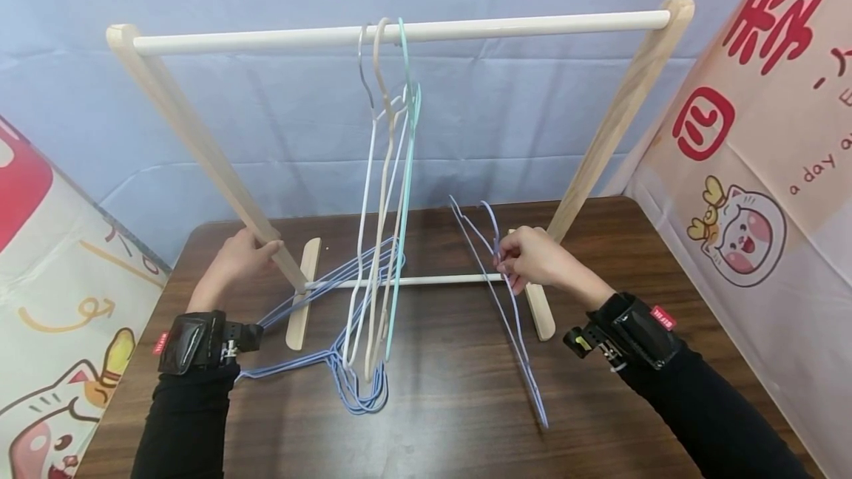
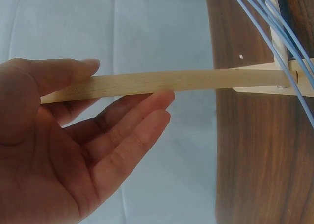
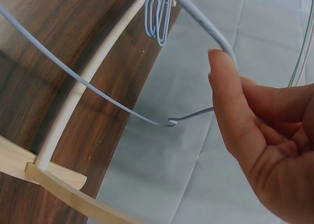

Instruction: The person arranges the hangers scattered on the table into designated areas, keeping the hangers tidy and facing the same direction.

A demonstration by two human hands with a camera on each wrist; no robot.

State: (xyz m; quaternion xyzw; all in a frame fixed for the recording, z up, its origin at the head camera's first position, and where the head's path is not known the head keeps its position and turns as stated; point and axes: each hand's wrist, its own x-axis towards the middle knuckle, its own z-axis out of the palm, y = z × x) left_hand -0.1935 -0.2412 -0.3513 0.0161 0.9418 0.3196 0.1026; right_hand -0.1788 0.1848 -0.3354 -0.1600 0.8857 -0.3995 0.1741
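With the left hand (image 1: 242,261) gripping the post (image 2: 198,80) as a brace, I'd have the right hand (image 1: 542,259), its thumb and fingers pinching the lilac hanger (image 3: 206,25), hold on lightly and steer it well clear of the other hangers (image 1: 381,220) to that hand's left.

In my head view, most fingers of the left hand (image 1: 238,266) are hidden at the wooden post (image 1: 193,135), and I cannot count the overlapping blue hangers (image 1: 330,355). My right wrist view crops the right hand (image 3: 267,131) and lilac hanger (image 3: 84,82); in the left wrist one, a pale speck (image 2: 241,57) is too small to identify.
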